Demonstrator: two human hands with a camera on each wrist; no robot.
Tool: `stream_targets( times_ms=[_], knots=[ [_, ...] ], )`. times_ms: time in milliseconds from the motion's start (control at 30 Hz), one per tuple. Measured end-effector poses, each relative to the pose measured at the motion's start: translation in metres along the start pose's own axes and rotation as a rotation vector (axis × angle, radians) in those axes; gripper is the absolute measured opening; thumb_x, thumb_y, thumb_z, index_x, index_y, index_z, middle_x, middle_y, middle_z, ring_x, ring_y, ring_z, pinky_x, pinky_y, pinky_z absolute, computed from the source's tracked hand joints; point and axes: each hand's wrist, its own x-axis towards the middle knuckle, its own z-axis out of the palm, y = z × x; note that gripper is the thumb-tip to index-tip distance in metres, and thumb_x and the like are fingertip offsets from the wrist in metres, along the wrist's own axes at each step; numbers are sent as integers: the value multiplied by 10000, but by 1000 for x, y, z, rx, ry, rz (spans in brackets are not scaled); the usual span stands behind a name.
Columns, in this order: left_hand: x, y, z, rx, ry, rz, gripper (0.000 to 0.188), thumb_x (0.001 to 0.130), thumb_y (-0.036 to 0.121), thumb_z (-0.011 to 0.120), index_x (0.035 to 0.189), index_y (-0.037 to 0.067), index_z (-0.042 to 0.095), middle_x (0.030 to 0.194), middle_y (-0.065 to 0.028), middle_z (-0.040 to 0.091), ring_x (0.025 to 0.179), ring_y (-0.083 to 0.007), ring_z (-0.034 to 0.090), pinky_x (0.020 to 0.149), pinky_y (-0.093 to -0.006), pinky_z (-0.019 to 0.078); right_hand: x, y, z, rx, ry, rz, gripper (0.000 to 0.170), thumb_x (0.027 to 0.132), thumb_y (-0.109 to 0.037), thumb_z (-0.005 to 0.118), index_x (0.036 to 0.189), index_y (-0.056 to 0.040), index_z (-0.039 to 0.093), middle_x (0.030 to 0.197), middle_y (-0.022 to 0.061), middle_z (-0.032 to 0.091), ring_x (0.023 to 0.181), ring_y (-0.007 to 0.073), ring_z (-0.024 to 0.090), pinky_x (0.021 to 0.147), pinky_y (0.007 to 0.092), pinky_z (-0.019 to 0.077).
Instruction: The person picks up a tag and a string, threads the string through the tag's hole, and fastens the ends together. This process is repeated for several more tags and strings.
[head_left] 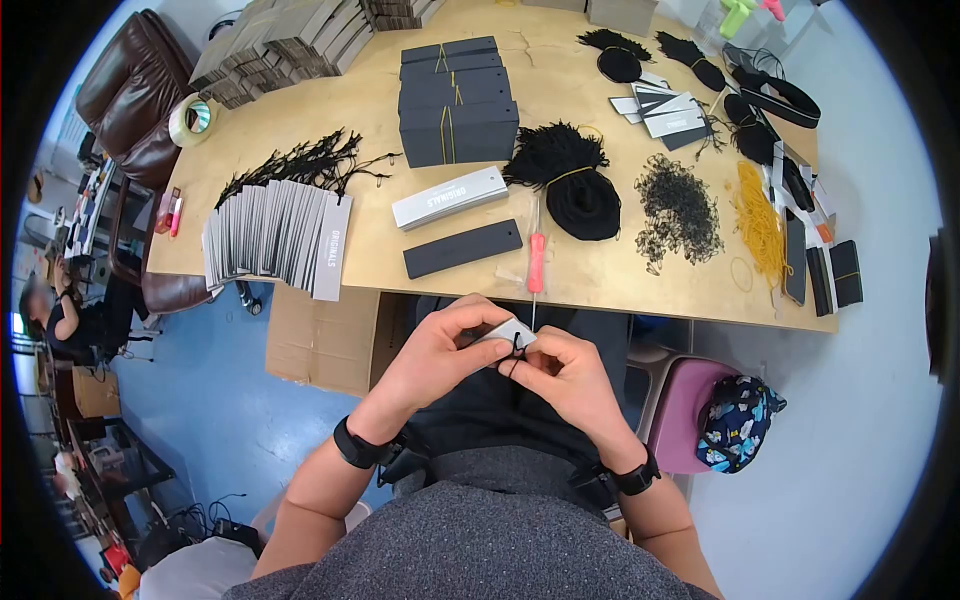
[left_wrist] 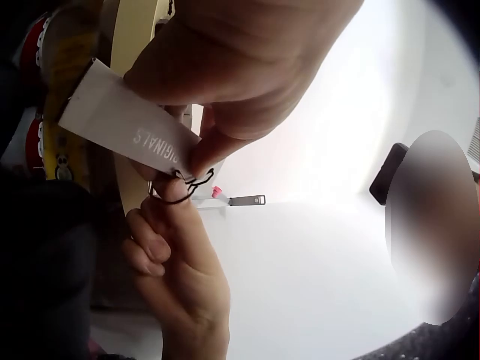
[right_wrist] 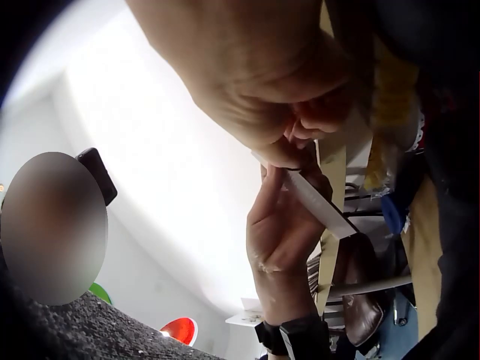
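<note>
Close to the table's front edge, my left hand [head_left: 435, 350] grips a light grey hang tag [head_left: 512, 333] between thumb and fingers. In the left wrist view, white lettering shows on the tag [left_wrist: 124, 124], and a thin black cord [left_wrist: 178, 199] loops at its end. My right hand [head_left: 570, 378] pinches this cord at the tag's end, its fingertips right beside the left thumb. The right wrist view shows the tag [right_wrist: 324, 204] slanting out of the left hand [right_wrist: 281, 232], while the right hand [right_wrist: 262, 75] hides the cord.
On the table [head_left: 360, 220] lie fanned corded tags [head_left: 270, 235], banded dark tag stacks [head_left: 460, 135], black cord bundles [head_left: 583, 205], small black loops [head_left: 678, 210], yellow rubber bands [head_left: 760, 225] and a red-handled tool [head_left: 537, 262]. A pink stool [head_left: 685, 415] stands right; a cardboard box [head_left: 320, 340] below.
</note>
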Motion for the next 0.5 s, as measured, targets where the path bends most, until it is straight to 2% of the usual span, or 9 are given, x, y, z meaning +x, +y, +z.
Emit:
stream_targets(
  times_ms=[100, 167, 200, 267, 300, 367, 433, 467, 500],
  knots=[
    [0, -1, 2, 57, 56, 114, 216, 919, 24, 672, 1132, -8, 673, 1070, -17, 613, 929, -78, 592, 798, -226, 496, -2, 5, 6, 64, 91, -14, 151, 839, -76, 764, 864, 9, 642, 723, -15, 508, 629, 48, 461, 561, 221, 369],
    [-2, 3, 1, 7, 135, 89, 217, 917, 8, 663, 1133, -4, 677, 1039, -10, 624, 922, -78, 596, 791, -227, 502, -6, 10, 1, 206, 140, 72, 88, 878, -55, 708, 901, -16, 632, 755, -40, 534, 650, 20, 467, 575, 204, 375],
    [-2, 6, 0, 7, 137, 90, 217, 917, 8, 663, 1133, -4, 677, 1039, -10, 624, 922, -78, 596, 791, -227, 502, -7, 10, -6, 228, 137, 9, 66, 904, -41, 669, 931, -24, 612, 778, -49, 549, 669, 3, 472, 580, 188, 375],
    [-4, 12, -2, 9, 101, -51, 296, 887, -30, 684, 1179, 3, 657, 1031, -14, 645, 948, -88, 614, 835, -226, 510, -10, -1, -22, 477, 124, 100, 65, 922, -40, 626, 971, -17, 589, 762, -29, 534, 639, 30, 475, 558, 197, 370],
    [-4, 13, -3, 9, 102, -51, 296, 887, -30, 684, 1179, 3, 657, 1031, -14, 645, 948, -88, 614, 835, -226, 510, -12, -1, -32, 611, 115, 142, 73, 927, -43, 610, 988, -14, 583, 760, -18, 532, 634, 42, 480, 552, 203, 372],
    [-5, 15, -3, 15, 68, 1, 328, 888, -46, 673, 1210, 10, 649, 1010, -3, 643, 944, -85, 612, 847, -224, 506, -11, -8, -45, 724, 125, 69, 117, 934, -111, 552, 997, -13, 561, 773, 46, 542, 588, 111, 481, 539, 240, 393],
    [-6, 19, -1, 37, 52, -3, 336, 887, -53, 670, 1217, 8, 652, 1000, -3, 639, 937, -82, 607, 843, -216, 499, -9, -12, -55, 950, 147, 8, 140, 927, -147, 522, 967, -14, 535, 820, 115, 607, 638, 217, 611, 583, 295, 507],
    [-7, 20, 0, 59, 39, -6, 344, 887, -59, 667, 1224, 6, 655, 990, -4, 636, 931, -80, 601, 839, -209, 492, -9, -13, -60, 950, 148, 8, 140, 927, -147, 522, 967, -14, 535, 820, 115, 607, 638, 217, 611, 583, 295, 507],
    [-7, 20, -1, 60, 38, -6, 344, 887, -59, 667, 1224, 6, 655, 990, -4, 636, 931, -80, 601, 839, -209, 492, -9, -13, -65, 1049, 73, 58, 146, 928, -157, 510, 956, -15, 529, 877, 151, 632, 727, 284, 658, 641, 353, 556]
  ],
)
